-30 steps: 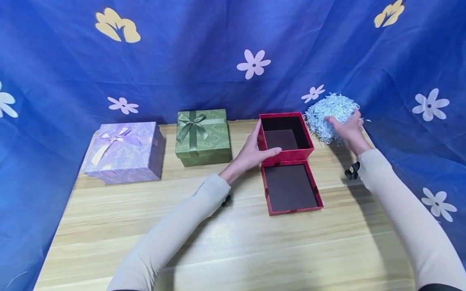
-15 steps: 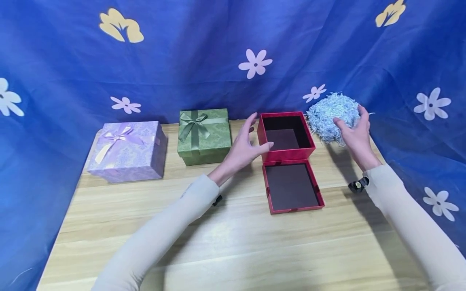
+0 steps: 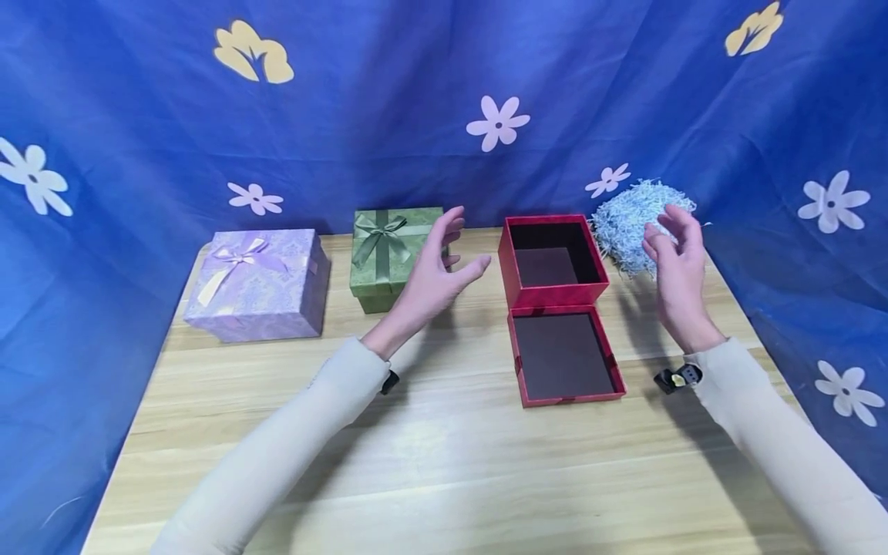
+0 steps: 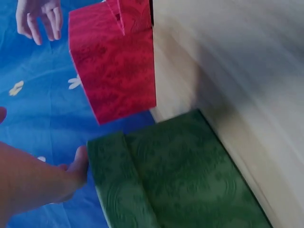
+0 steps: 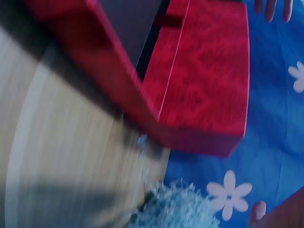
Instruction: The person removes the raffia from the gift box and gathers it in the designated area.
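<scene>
we see a light wooden table with pale plank grain (image 3: 451, 462) filling the lower part of the head view. behind it and along both sides hangs a deep blue fabric backdrop (image 3: 361, 131), creased in soft folds and printed with white and pale yellow flowers. the light is even and soft.

Matt red box (image 3: 555, 266), shredded paper (image 3: 634, 220), wood-grain table (image 3: 451, 462).

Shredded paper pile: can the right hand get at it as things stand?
Probably yes. The right hand, open and empty, hovers just in front of the blue shredded paper; nothing lies between them.
</scene>
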